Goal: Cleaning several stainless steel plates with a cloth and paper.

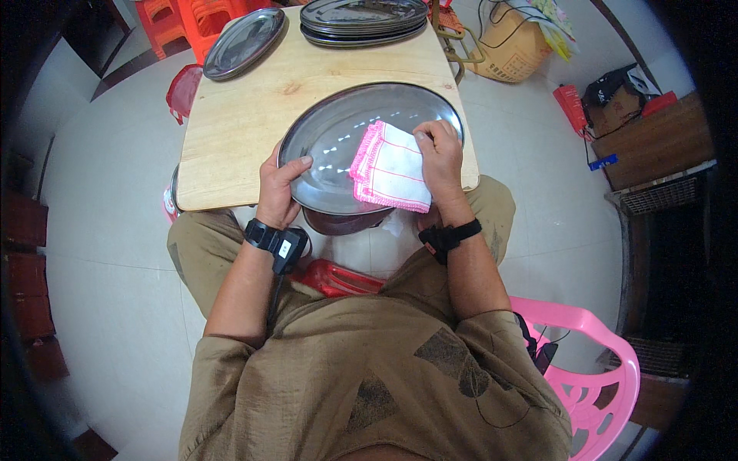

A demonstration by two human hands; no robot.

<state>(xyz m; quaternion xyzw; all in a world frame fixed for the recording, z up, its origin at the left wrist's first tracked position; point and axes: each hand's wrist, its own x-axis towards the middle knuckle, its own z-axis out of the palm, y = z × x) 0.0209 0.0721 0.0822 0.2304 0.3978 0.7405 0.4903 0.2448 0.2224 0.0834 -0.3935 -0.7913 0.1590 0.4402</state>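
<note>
An oval stainless steel tray (328,124) is held tilted over the near edge of the wooden-topped table (230,138). My left hand (282,187) grips its left rim, with the thumb on the upper face. At the tray's right side, my right hand (443,155) holds a folded white cloth with pink edging (398,167), which lies over the right part of the tray and hangs past its near rim. The fingertips of both hands are partly hidden. Farther back on the table are a stack of oval metal trays (363,26) and, at left, another oval metal tray (245,43).
Red plastic stools (193,23) stand beyond the table at the left. A cardboard box (510,46) is on the floor at back right. The pink plastic chair (625,357) shows at lower right, and a red plastic object (340,279) lies between my legs.
</note>
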